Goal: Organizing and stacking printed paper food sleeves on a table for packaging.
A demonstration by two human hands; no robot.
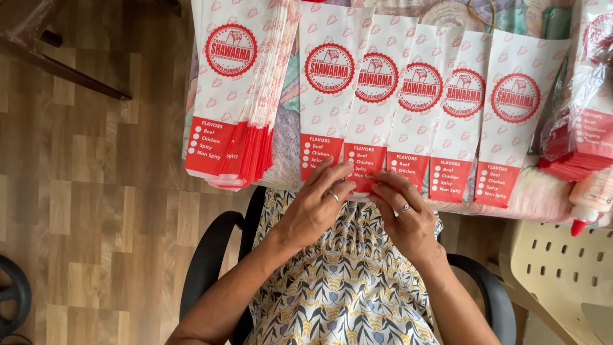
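Several long white paper bags with red round emblems and red bottom bands lie overlapping in a row along the near table edge. My left hand and my right hand meet at the red bottom end of the second bag from the left. Fingertips of both hands pinch that red end; each hand wears a ring. A thick stack of the same bags lies to the left, hanging over the table edge.
Another wrapped bundle of bags lies at the right, with a white squeeze bottle with a red tip beside it. A beige perforated plastic chair stands lower right. I sit in a black-armed chair on a wood-pattern floor.
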